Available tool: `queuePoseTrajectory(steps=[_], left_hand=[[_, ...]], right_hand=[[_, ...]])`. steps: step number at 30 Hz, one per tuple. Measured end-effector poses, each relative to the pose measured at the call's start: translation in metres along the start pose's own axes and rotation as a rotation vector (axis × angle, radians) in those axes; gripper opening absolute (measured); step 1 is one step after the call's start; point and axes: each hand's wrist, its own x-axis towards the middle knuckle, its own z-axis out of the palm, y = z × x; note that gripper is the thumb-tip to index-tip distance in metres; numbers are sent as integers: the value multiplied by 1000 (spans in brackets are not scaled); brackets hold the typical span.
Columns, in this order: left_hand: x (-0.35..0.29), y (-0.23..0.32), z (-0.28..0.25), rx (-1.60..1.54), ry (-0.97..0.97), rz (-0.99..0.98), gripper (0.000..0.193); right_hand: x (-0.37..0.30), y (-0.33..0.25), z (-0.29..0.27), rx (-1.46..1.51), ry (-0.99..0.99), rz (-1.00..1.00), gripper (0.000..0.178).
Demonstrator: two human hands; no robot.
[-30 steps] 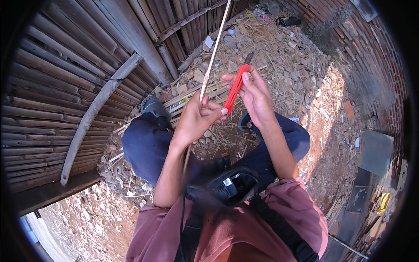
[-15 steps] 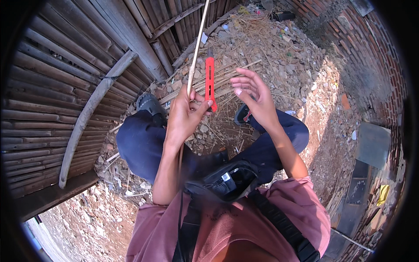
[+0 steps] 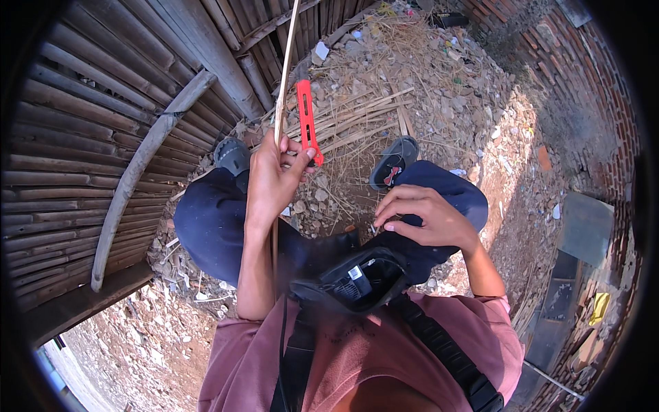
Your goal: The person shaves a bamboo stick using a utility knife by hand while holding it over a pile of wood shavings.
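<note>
My left hand [image 3: 273,180] is closed round a long pale bamboo strip [image 3: 285,75], which stands nearly upright and runs out past the top of the view. Between its thumb and fingers that hand also grips a red utility knife [image 3: 307,118] with a slotted handle, pointing away from me beside the strip. Over my right thigh, my right hand [image 3: 427,214] is bent with its fingers curled toward the thumb. A small pale thing shows at its fingertips, too small to name.
Several split bamboo strips [image 3: 364,115] lie on the rubble beyond my feet. A bamboo wall [image 3: 89,165] with a curved pole rises at left, a brick wall [image 3: 590,89] at right. An open black pouch [image 3: 371,278] hangs at my waist. A grey panel [image 3: 587,228] leans at right.
My right hand has drawn back from near the knife to above my right thigh, its fingers now curled. My left hand, with strip and knife, has shifted slightly left.
</note>
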Motion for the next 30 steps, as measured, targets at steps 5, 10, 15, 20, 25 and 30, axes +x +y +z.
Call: queuePoseTrajectory(steps=[5,10,15,20,25,30], left_hand=[[0,4,0,31,0,-5,27],[0,0,-1,34,-3,-8,31],[1,-1,0,38,-10,-6,34],[2,-4,0,42,-13,1,34],[2,-8,-6,89,-38,-41,34],[5,-7,3,56,-60,-33,30]], right_hand=[[-5,3,-3,-10,-46,25,13],[-8,6,-4,22,-35,45,14],[-12,10,0,-25,-54,86,15],[-8,9,-4,-197,213,31,19],[1,-24,-69,-405,851,-218,31],[-23,-91,-126,-333,1157,-672,70]])
